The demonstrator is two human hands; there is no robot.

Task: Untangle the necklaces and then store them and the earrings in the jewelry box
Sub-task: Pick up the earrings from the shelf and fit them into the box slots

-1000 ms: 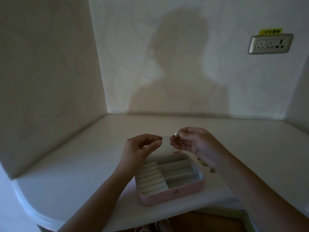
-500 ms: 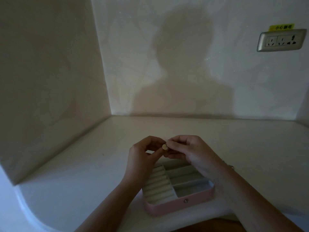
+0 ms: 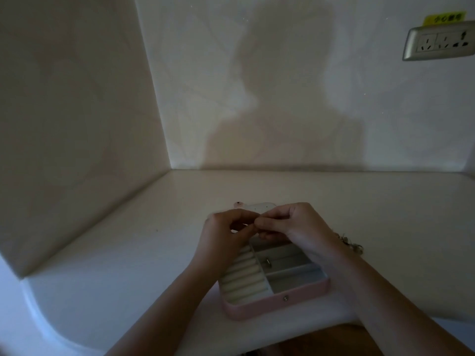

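Just below the centre of the frame both hands meet fingertip to fingertip above the far end of the jewelry box (image 3: 276, 302). The left hand (image 3: 226, 233) has its fingers curled, thumb and forefinger drawn together. The right hand (image 3: 291, 226) is curled the same way and touches the left at the tips. Whatever lies between those tips is hidden, so I cannot tell what either hand holds.

The pink box sits open on the white bench (image 3: 128, 253) near its front edge, ring rolls on its left side and long compartments on its right. One middle compartment holds a small metal piece (image 3: 268, 262), perhaps an earring. The lid (image 3: 258, 207) lies back behind the hands. A heap of jewelry (image 3: 353, 244) rests on the bench just right of the right wrist. A wall socket (image 3: 439, 43) sits at the upper right of the frame.
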